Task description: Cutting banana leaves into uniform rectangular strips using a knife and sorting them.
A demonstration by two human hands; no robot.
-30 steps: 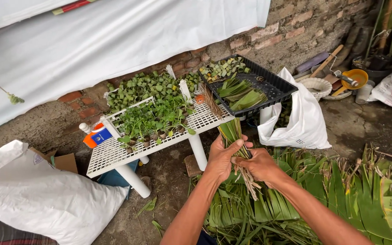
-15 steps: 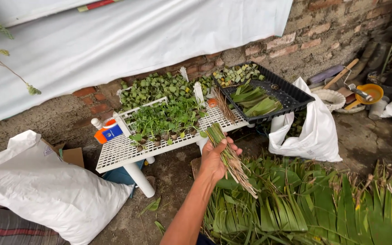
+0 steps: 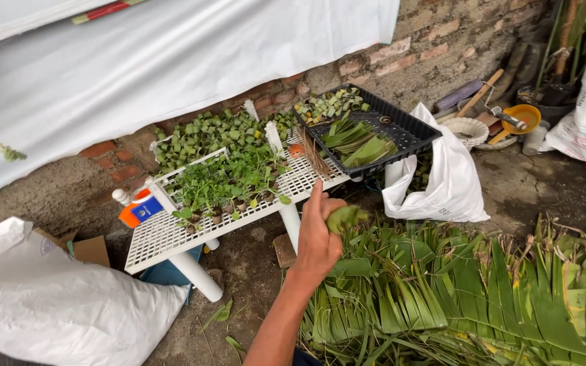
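My left hand (image 3: 317, 240) is raised in front of the white perforated table (image 3: 164, 237), its index finger pointing up. It grips a small folded green leaf piece (image 3: 344, 217) between thumb and fingers. Just below and to the right lies a big pile of long green leaves (image 3: 469, 298) on the ground. On the table stand several small seedlings (image 3: 222, 183) in leaf pots. A black crate (image 3: 412, 132) at the table's right end holds leaf strips (image 3: 361, 142) and small leaf cups (image 3: 330, 105). My right hand is out of view.
A white plastic bag (image 3: 442, 183) stands by the crate. A large white sack (image 3: 55, 305) and a cardboard box (image 3: 89, 251) lie at the left. An orange and blue bottle (image 3: 138, 207) lies on the table. Behind are a brick wall (image 3: 435, 41), a white sheet (image 3: 171, 61), bowls and tools (image 3: 503, 118).
My right hand has dropped out of view. The long bundle of leaf strips my left hand held is gone; it now holds only a small folded leaf piece.
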